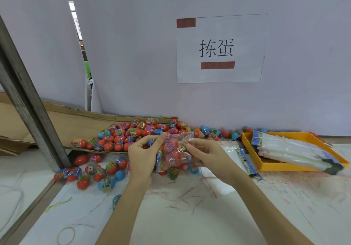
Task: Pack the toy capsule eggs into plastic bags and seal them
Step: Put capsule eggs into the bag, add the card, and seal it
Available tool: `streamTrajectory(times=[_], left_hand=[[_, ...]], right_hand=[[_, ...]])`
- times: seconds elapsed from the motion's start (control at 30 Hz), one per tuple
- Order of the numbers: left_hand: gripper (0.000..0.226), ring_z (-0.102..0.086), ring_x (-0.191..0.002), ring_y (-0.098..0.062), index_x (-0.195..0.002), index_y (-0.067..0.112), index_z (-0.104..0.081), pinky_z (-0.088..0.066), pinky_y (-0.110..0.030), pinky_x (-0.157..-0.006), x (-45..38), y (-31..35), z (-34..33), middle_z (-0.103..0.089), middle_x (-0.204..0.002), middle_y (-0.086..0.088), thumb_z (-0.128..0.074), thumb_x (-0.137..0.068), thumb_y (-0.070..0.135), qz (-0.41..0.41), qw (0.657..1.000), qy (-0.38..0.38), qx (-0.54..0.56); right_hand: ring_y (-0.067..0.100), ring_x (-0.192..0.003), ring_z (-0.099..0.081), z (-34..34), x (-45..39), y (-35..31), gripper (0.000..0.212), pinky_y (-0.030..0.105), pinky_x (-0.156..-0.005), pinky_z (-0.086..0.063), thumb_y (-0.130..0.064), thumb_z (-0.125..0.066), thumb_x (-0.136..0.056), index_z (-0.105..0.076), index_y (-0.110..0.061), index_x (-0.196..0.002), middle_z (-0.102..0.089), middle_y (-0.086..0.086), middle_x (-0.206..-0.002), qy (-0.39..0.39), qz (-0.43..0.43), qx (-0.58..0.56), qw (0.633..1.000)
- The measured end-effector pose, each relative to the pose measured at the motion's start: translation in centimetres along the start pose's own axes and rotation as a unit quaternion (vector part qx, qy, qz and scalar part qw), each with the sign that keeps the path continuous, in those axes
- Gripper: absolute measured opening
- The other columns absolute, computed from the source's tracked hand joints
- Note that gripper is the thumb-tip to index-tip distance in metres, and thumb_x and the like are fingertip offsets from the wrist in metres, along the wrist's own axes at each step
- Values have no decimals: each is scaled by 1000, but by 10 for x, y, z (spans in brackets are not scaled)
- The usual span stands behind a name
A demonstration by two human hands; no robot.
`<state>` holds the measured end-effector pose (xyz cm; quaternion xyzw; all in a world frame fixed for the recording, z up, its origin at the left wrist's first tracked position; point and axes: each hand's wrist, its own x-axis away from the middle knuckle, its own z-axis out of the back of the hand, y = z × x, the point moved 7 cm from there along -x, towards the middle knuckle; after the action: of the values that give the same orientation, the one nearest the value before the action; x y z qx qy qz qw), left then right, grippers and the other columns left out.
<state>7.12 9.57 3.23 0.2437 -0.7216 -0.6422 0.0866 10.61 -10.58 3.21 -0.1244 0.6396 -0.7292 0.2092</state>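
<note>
A clear plastic bag (175,150) filled with several red and blue capsule eggs hangs between my two hands above the table. My left hand (143,154) pinches the bag's top left edge with thumb and forefinger. My right hand (207,155) grips the bag's right side, fingers curled around it. A large heap of loose capsule eggs (129,132) lies on flattened cardboard behind the bag. More loose capsule eggs (98,172) are scattered on the white table to the left.
An orange tray (269,166) at the right holds a stack of empty plastic bags (292,149). A single flat bag (248,161) lies beside it. A grey metal post (28,100) slants at the left. Rubber bands (65,235) lie near the front edge. The wall carries a paper sign (220,49).
</note>
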Motion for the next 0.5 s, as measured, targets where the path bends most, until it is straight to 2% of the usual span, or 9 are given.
streamTrajectory(times=[0.07,0.1,0.17,0.23,0.27,0.33,0.4,0.5], left_hand=[[32,-76,-68,-20,-82,20,-83,-60,-29,-56,-2,1,0,-76,-74,-9,-88,-66,47,-9,1000,-5,5],[33,-76,-67,-19,-82,19,-83,-60,-28,-56,-3,1,1,-76,-74,-9,-89,-66,47,-15,1000,-5,3],[33,-77,-73,-24,-86,21,-83,-63,-37,-64,-4,0,1,-78,-79,-9,-87,-69,49,-26,1000,-1,-3],[38,-76,-89,-32,-96,23,-80,-64,-48,-80,-5,-4,1,-78,-90,-9,-78,-80,57,-26,1000,0,-6],[46,-74,-94,-33,-101,23,-78,-63,-49,-85,-5,-6,-2,-77,-94,-9,-70,-83,64,-19,1000,-11,-11],[59,-74,-96,-30,-106,22,-74,-63,-45,-88,-3,-12,-13,-77,-97,-9,-61,-83,74,13,998,-57,-31],[49,-76,-90,-27,-103,23,-74,-65,-39,-82,0,-15,-22,-78,-92,-6,-67,-83,67,24,995,-83,-49],[27,-78,-77,-21,-104,20,-74,-62,-25,-66,1,-14,-22,-80,-83,-3,-71,-92,45,10,996,-68,-47]], right_hand=[[18,-82,-77,3,0,-3,22,25,-70,-61,-26,-58,-105,-73,-17,-118,-80,4,-101,7,3,-2,1000],[18,-79,-75,4,1,-5,22,23,-68,-58,-27,-58,-105,-74,-17,-117,-79,5,-100,4,4,-3,1000],[19,-79,-75,5,1,-5,23,22,-67,-57,-28,-57,-105,-74,-17,-117,-79,5,-100,8,4,-9,1000],[24,-89,-77,7,-1,-2,22,29,-73,-62,-26,-57,-105,-71,-15,-118,-79,4,-103,32,3,-37,999],[28,-92,-78,7,-1,-1,21,33,-76,-64,-25,-57,-105,-69,-14,-119,-79,1,-101,44,4,-65,997],[26,-85,-78,5,-2,0,19,34,-75,-64,-21,-56,-107,-64,-12,-121,-79,-2,-94,51,3,-142,989],[24,-78,-78,1,-2,1,21,32,-70,-63,-19,-56,-106,-59,-11,-126,-79,1,-95,41,-8,-210,977],[33,-89,-77,2,-2,2,35,37,-69,-65,-35,-65,-98,-62,-19,-130,-77,14,-110,51,-33,-197,979]])
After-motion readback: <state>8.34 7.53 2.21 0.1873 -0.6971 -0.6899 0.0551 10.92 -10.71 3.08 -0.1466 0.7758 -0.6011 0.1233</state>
